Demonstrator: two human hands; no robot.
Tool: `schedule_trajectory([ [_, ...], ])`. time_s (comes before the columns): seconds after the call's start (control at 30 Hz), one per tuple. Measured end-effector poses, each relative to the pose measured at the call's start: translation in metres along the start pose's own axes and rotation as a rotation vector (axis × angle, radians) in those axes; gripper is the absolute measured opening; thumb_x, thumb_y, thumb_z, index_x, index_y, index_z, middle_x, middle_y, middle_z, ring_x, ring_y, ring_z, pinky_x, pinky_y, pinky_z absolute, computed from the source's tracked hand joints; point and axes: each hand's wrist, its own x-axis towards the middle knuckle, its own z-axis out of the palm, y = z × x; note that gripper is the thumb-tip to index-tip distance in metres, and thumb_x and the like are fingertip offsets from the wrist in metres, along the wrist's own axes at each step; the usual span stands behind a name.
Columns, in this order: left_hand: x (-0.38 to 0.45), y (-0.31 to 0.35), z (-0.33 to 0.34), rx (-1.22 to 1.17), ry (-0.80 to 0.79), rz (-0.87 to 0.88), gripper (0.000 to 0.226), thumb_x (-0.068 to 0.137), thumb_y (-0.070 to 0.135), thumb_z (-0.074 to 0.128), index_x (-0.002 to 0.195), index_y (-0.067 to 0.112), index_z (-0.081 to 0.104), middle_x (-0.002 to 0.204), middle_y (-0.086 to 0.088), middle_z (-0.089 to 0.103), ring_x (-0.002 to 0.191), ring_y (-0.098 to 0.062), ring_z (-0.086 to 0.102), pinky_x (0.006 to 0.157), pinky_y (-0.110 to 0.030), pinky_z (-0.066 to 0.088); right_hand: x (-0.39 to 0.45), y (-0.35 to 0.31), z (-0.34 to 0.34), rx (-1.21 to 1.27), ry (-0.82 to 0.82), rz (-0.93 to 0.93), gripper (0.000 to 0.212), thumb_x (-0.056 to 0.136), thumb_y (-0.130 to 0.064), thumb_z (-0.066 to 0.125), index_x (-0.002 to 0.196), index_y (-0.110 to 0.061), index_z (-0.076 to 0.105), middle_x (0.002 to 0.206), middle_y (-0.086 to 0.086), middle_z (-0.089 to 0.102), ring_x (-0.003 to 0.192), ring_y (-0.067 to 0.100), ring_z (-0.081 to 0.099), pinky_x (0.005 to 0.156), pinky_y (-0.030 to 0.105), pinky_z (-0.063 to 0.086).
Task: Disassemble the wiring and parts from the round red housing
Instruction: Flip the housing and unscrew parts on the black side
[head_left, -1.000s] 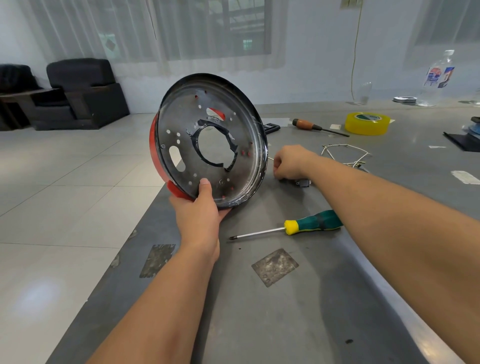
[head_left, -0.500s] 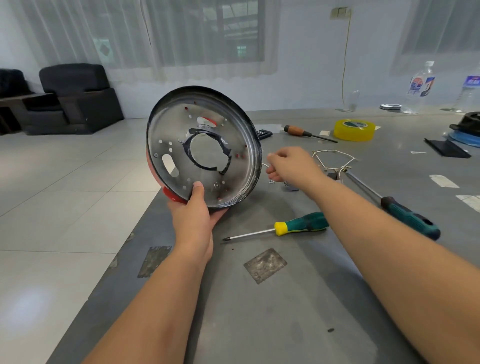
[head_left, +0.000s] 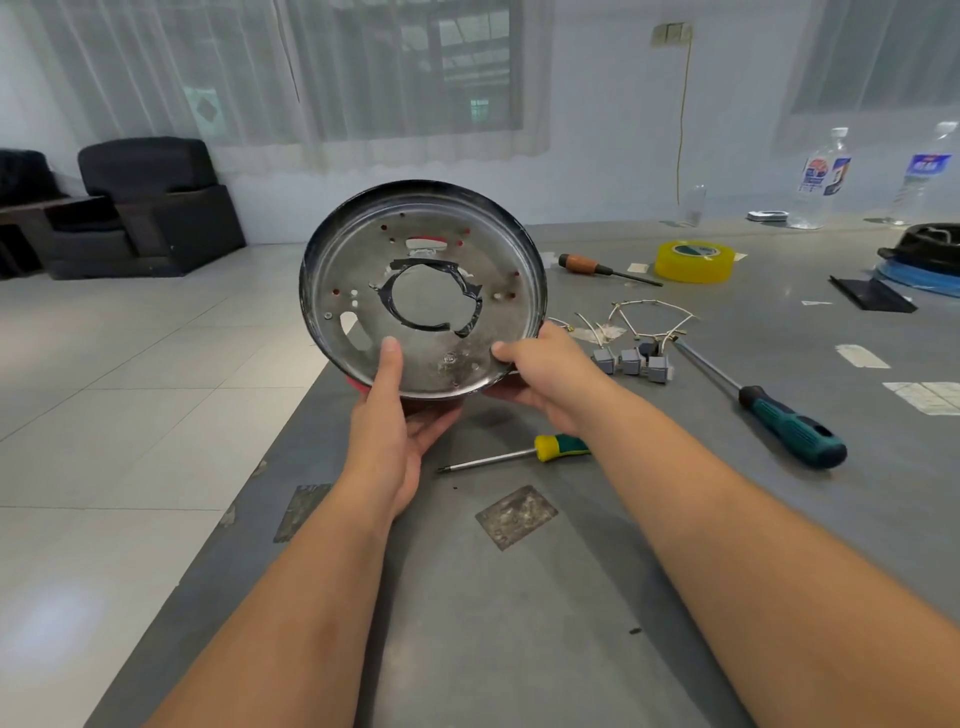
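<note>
Upright, round housing (head_left: 423, 291) gripped by left hand (head_left: 395, 415) and right hand (head_left: 545, 371), fingers clamped on rim; bottle labels (head_left: 823, 176) unreadable

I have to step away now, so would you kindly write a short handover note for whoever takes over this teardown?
Left hand grips the round housing's lower rim, thumb on the inner face. Right hand grips the lower right rim. The housing is held tilted above the grey table.
Done: wiring loop and three grey blocks lie on the table, right of the housing.
Left: black tape around the centre hole is still on.
Two green-handled screwdrivers lie within reach.
</note>
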Motion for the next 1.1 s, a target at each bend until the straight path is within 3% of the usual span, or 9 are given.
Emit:
schedule_trajectory([
  [0.17,0.001,0.005,-0.001,0.012,-0.033,-0.041,0.060,0.082,0.074,0.068,0.122,0.030,0.069,0.109,0.005,0.081,0.105,-0.018,0.078,0.099,-0.044,0.059,0.009,-0.008,-0.023,-0.021,0.089,-0.012,0.017,0.097,-0.006,0.059,0.107,-0.019,0.059,0.109,0.011,0.073,0.094,0.028,0.073,0.064,0.039,0.064],
  [0.23,0.002,0.007,-0.002,-0.038,-0.027,-0.025,0.059,0.086,0.071,0.068,0.125,0.027,0.070,0.108,0.002,0.082,0.102,-0.019,0.079,0.092,-0.046,0.062,0.013,-0.010,-0.032,-0.106,0.110,-0.059,0.016,0.097,-0.011,0.059,0.101,-0.026,0.062,0.107,0.007,0.075,0.091,0.025,0.074,0.066,0.038,0.064],
  [0.33,0.004,0.009,-0.004,-0.075,-0.022,0.012,0.052,0.093,0.064,0.066,0.125,0.024,0.072,0.088,0.004,0.078,0.090,-0.018,0.079,0.083,-0.047,0.065,0.015,-0.010,-0.038,-0.225,0.114,-0.142,0.016,0.097,-0.018,0.057,0.102,-0.031,0.064,0.107,0.002,0.076,0.097,0.025,0.073,0.087,0.048,0.061],
  [0.53,0.010,0.012,-0.013,0.118,0.099,0.093,0.033,0.099,0.051,0.066,0.112,0.021,0.073,0.100,0.001,0.082,0.088,-0.015,0.080,0.067,-0.029,0.061,0.014,-0.011,-0.044,-0.187,0.173,-0.198,0.016,0.095,-0.027,0.059,0.110,-0.032,0.057,0.111,0.000,0.072,0.101,0.026,0.071,0.093,0.054,0.058],
  [0.73,0.016,0.006,-0.016,0.255,0.111,0.072,0.028,0.100,0.042,0.067,0.109,0.017,0.074,0.099,-0.003,0.082,0.094,-0.022,0.079,0.092,-0.044,0.062,0.014,-0.011,-0.045,-0.080,0.209,-0.246,0.020,0.089,-0.038,0.067,0.103,-0.023,0.068,0.106,0.006,0.076,0.102,0.030,0.072,0.094,0.058,0.056],
  [0.83,0.019,0.005,-0.018,0.224,0.154,0.053,0.022,0.102,0.038,0.066,0.107,0.017,0.072,0.095,-0.002,0.083,0.090,-0.020,0.080,0.095,-0.046,0.062,0.014,-0.011,-0.045,-0.038,0.133,-0.251,0.029,0.086,-0.044,0.069,0.107,-0.024,0.073,0.105,-0.002,0.078,0.105,0.025,0.072,0.097,0.052,0.055],
  [0.9,0.019,0.006,-0.019,0.205,0.184,0.053,0.022,0.102,0.038,0.065,0.108,0.017,0.071,0.101,-0.004,0.082,0.097,-0.024,0.078,0.099,-0.049,0.060,0.011,-0.008,-0.042,-0.077,0.084,-0.244,0.033,0.085,-0.042,0.071,0.113,-0.025,0.071,0.107,-0.004,0.078,0.104,0.019,0.071,0.091,0.044,0.056],
  [1.0,0.018,0.005,-0.019,0.192,0.216,0.070,0.022,0.103,0.040,0.063,0.106,0.019,0.069,0.108,-0.004,0.079,0.103,-0.025,0.075,0.101,-0.051,0.059,0.009,-0.003,-0.034,-0.111,-0.048,-0.156,0.044,0.089,-0.025,0.075,0.130,-0.018,0.060,0.119,0.003,0.074,0.108,0.022,0.072,0.097,0.044,0.058],
  [1.1,0.018,0.005,-0.018,0.171,0.222,0.080,0.017,0.104,0.037,0.063,0.106,0.020,0.066,0.111,-0.005,0.078,0.097,-0.020,0.075,0.091,-0.044,0.062,0.004,-0.001,-0.026,-0.149,-0.152,-0.063,0.044,0.090,-0.008,0.073,0.130,-0.019,0.056,0.118,0.007,0.074,0.105,0.027,0.074,0.091,0.045,0.061],
])
